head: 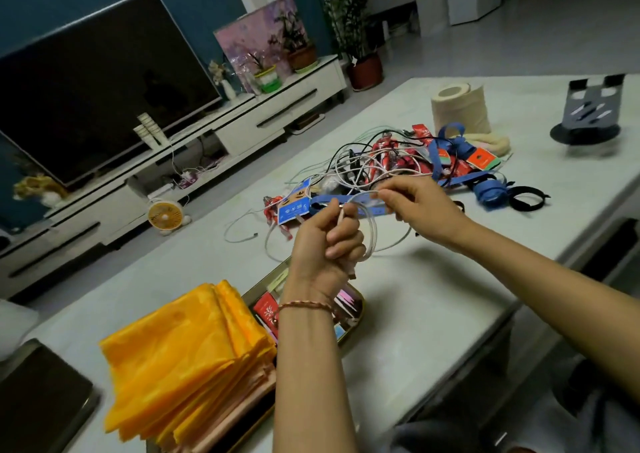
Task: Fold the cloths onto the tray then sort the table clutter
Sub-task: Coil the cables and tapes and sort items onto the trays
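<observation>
A white cable [373, 234] is held above the table [433, 314], gathered into loops whose long axis runs roughly upright, tilted toward the right. The lower part of the loops is clasped in the left hand [325, 241], its grip curled tight round them. The top of one loop is pinched in the grip of the right hand [420, 206], between thumb and fingertips. A loose tail, seemingly of the same cable, is trailed leftward across the table. Folded yellow cloths [180, 359] are stacked just beside a gold-rimmed tray [360, 308].
</observation>
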A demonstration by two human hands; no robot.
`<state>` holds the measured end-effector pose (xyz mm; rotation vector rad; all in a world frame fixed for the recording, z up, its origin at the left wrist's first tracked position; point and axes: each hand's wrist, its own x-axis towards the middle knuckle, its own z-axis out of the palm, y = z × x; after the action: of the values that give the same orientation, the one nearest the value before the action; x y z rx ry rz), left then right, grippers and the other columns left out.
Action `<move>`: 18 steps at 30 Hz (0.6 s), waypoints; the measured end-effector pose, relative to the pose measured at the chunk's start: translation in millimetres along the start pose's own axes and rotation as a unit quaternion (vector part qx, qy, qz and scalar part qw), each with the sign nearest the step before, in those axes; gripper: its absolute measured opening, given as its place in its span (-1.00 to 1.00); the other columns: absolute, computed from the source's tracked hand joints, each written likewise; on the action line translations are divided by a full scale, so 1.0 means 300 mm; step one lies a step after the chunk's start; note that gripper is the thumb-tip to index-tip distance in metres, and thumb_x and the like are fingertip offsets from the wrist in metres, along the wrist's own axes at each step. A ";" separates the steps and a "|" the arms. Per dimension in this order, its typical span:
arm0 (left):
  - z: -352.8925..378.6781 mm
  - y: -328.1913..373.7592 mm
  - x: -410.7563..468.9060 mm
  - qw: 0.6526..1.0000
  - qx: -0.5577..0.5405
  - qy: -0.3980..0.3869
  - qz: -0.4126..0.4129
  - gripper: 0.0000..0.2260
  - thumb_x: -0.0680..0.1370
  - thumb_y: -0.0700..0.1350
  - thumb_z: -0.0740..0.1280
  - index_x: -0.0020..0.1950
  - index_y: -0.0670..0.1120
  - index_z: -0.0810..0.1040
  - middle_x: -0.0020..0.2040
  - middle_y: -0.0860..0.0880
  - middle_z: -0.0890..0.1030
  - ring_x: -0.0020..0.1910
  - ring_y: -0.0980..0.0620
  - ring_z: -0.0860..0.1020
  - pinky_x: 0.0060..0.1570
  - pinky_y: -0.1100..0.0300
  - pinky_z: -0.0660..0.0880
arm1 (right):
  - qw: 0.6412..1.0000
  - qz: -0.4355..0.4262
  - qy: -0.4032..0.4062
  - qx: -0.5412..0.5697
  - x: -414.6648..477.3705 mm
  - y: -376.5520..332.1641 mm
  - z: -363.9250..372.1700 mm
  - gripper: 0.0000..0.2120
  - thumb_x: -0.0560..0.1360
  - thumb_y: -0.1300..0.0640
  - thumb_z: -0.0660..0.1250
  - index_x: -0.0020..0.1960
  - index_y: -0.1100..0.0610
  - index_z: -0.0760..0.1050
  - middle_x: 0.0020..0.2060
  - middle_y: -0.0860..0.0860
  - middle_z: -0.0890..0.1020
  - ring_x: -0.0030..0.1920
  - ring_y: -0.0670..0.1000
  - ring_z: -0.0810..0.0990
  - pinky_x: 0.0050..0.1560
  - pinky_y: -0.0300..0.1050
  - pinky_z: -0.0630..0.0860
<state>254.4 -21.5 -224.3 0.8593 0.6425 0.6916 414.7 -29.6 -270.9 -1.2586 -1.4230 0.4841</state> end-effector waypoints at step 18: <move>-0.045 0.033 0.006 0.971 -0.163 -0.005 0.175 -0.66 0.66 -0.02 0.02 -0.24 -0.09 0.38 -0.57 0.08 0.32 -0.64 0.19 0.26 -0.57 0.37 0.22 | 0.979 -0.103 0.039 -0.169 -0.080 0.054 0.083 -0.84 0.55 0.21 0.23 -0.02 0.21 0.57 -0.27 0.07 0.61 -0.31 -0.04 0.57 -0.25 -0.23 0.46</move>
<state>242.6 -9.3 -223.2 0.6739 0.3536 1.0789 394.7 -36.4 -302.7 -1.3594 -1.5931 0.0500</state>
